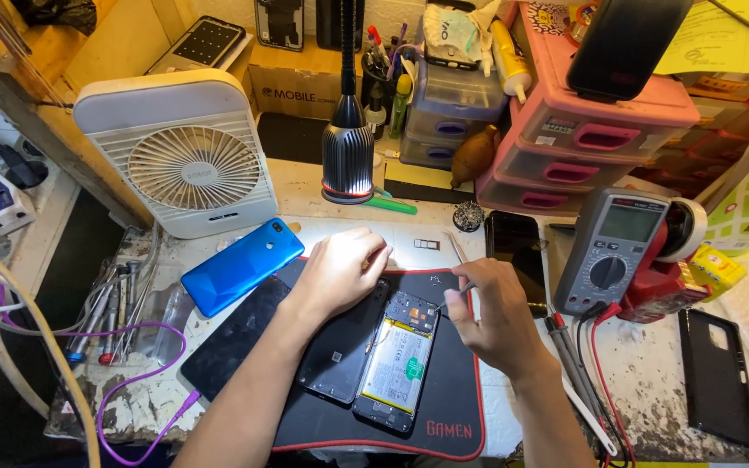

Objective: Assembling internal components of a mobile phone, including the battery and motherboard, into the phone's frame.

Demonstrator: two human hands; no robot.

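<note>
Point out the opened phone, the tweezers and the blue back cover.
opened phone (399,368), head view, on its battery.
tweezers (454,295), head view, on the shaft just ahead of the right hand.
blue back cover (240,266), head view, on the middle of its glossy back.

Glossy blue plastic back cover (243,265) beside a matt black cloth-topped work mat (444,390); the opened phone (399,360) shows a smooth foil-like battery; thin metal tweezers (454,296); white matt plastic fan (182,156); worn, chipped bench top (652,381)
</note>
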